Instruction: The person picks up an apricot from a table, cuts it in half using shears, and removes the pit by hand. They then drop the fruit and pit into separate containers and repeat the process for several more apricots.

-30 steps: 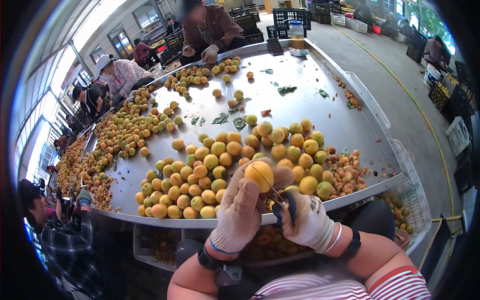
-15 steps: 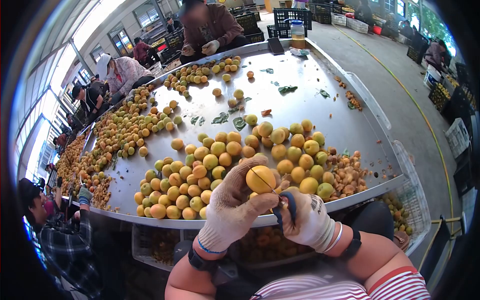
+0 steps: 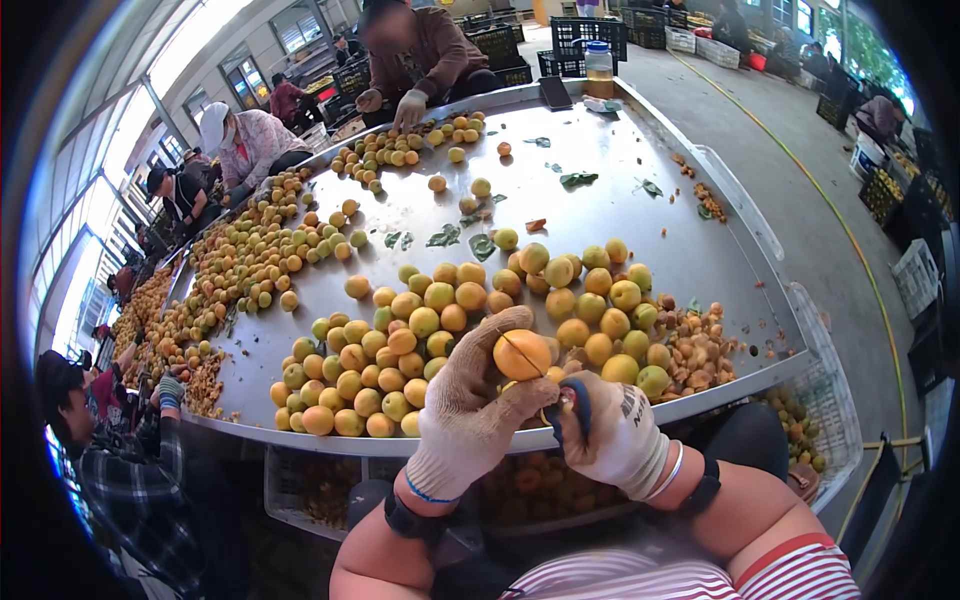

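My left hand (image 3: 468, 395), in a whitish knit glove, holds a yellow-orange fruit (image 3: 521, 354) between thumb and fingers. A dark line runs across the fruit's face. My right hand (image 3: 608, 430), also gloved, is closed around a small tool with a dark blue handle (image 3: 577, 400), close beside the fruit; the tool's tip is hard to make out. Beyond both hands, many yellow and green fruits (image 3: 423, 322) lie on the metal table (image 3: 610, 170). Brown fruit pieces (image 3: 700, 350) are heaped to the right of them.
Across the table a person (image 3: 420, 55) reaches toward fruit. More people sit along the left side, one in a plaid shirt (image 3: 135, 500) nearby. Leaves (image 3: 578, 180) and a lidded jar (image 3: 598, 70) are on the table. Crates of fruit (image 3: 800, 430) stand below its edge.
The held fruit has turned slightly, and its dark line now runs at a different angle. Across the table, the person's gloved hand has moved down to the fruit.
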`<state>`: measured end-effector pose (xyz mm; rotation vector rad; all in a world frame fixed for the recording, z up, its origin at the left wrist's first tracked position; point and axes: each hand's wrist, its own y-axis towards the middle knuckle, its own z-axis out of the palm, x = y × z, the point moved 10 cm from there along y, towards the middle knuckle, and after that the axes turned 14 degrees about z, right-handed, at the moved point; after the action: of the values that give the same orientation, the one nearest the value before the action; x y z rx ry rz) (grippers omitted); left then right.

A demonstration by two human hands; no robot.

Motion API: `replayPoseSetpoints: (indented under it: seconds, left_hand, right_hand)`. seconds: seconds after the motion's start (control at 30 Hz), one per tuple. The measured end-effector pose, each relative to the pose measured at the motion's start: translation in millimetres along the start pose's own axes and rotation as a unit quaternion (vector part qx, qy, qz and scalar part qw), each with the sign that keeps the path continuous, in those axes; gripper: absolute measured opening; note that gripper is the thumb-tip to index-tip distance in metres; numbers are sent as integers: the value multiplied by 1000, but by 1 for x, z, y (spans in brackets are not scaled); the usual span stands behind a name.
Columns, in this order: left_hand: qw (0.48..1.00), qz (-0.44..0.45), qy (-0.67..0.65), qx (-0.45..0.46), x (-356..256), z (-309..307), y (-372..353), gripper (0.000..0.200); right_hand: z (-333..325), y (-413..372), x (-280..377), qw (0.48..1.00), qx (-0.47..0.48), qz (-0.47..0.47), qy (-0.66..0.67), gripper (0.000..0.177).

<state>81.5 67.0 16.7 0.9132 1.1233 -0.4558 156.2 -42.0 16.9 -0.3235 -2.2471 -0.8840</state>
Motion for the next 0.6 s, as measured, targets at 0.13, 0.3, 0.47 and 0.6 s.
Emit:
replayPoseSetpoints:
  seconds: [0.13,0.3,0.47,0.6]
  left_hand:
    - [992,17,-92,-79,-2,-24,6,50]
    - [985,153,40,-74,-35,-39,11,52]
    - [892,239,369,103,-58,8,9,62]
    - [866,229,416,160,-48,33,4,70]
  right_hand:
    - [4,3,-1,999,39,27,27,16]
    - [23,-3,-41,986,70,146,-35,14]
    - [17,0,-61,824,139,373,403,34]
    - [11,1,-39,755,159,387,504,32]
